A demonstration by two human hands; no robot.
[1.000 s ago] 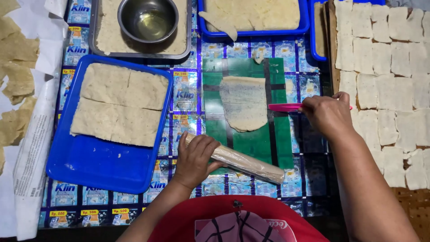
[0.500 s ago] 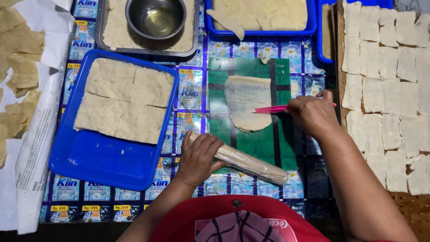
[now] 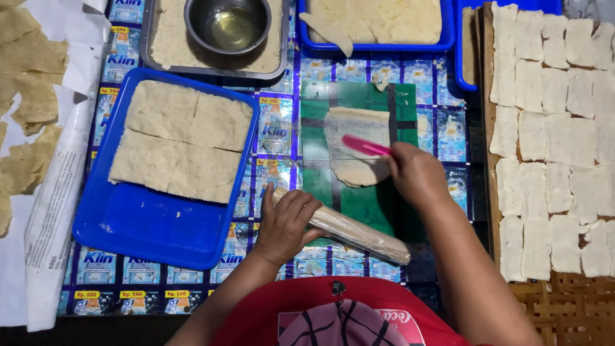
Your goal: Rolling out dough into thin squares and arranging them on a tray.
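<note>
Dough sheet — thin, pale, flattened on the green mat, lying just ahead and to the left of the right hand. Right hand closed around a pink blade, tip over the sheet, apparently touching it. Left hand curled over the near end of a wrapped rolling pin, its long axis slanting toward the right. Further left — blue tray of dough slabs.

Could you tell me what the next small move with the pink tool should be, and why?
Probably draw the pink tool across the flattened dough sheet to cut it. The right hand holds the tool over the sheet on the green mat, while the left hand rests on the rolling pin, set aside.
</note>
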